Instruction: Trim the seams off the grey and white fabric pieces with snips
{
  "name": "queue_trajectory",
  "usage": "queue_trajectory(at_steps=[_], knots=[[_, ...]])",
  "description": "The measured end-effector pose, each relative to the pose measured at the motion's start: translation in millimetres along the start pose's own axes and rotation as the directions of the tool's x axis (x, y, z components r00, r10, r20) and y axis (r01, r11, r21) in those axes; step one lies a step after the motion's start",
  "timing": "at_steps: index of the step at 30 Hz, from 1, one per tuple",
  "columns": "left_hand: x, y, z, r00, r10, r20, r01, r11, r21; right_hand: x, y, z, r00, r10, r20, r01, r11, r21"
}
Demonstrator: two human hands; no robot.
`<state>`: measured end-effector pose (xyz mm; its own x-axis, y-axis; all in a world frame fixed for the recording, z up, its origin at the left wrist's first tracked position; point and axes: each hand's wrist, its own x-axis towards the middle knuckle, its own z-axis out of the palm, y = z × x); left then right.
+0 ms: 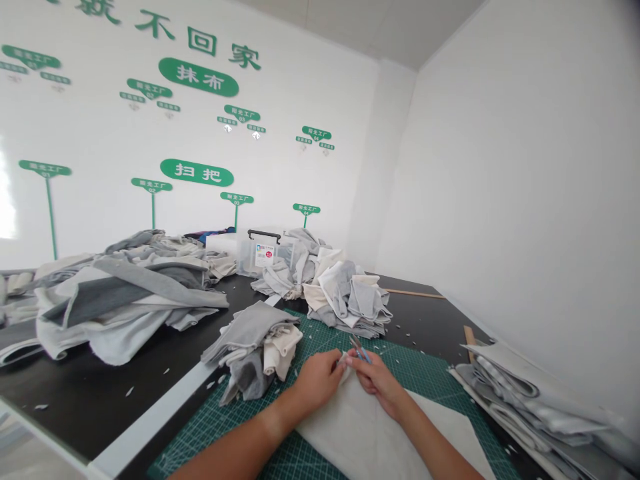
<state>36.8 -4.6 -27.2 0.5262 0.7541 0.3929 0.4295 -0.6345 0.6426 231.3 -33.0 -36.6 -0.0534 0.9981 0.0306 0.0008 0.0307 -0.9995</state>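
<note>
A pale off-white cloth (365,430) lies flat in front of me, its far corner lifted and bunched at my fingertips. My left hand (320,380) is closed in a pinch on that corner. My right hand (375,381) meets it there, thumb and forefinger also at the cloth's edge. In the right hand sits a small pair of blue-handled scissors (361,349), metal blades pointing up and away from the cloth. Fingers cover most of the handles, so I cannot tell whether the blades are apart. Beneath the cloth is a green cutting mat (415,363) with grid lines.
Left of my hands is a small heap of grey and cream cloths (260,333); a bigger grey pile (130,293) lies beyond. Behind the mat stand more folded cloths (350,293) and a clear plastic box (250,257). Stacked fabric (540,400) lines the right edge. Scraps dot the black table (125,363).
</note>
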Motion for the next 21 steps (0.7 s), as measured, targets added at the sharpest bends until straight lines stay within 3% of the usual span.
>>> queue_trajectory(at_steps=[7,16,21], knots=[[-2.3,5.5,-1.6,1.000,0.009,0.018,-0.008,0.998,-0.064,-4.6,-6.4,0.9,1.000,0.015,0.015,-0.016,0.999,0.034],[1.0,-2.6,3.0,1.000,0.002,0.029,-0.003,1.000,0.029,-4.0,-8.9,-2.1,0.999,0.016,0.041,-0.020,0.996,0.092],[2.1,-3.4,3.8,1.000,0.003,0.023,-0.002,1.000,-0.027,-2.4,-5.3,-6.0,0.999,0.005,0.037,-0.010,0.992,0.123]])
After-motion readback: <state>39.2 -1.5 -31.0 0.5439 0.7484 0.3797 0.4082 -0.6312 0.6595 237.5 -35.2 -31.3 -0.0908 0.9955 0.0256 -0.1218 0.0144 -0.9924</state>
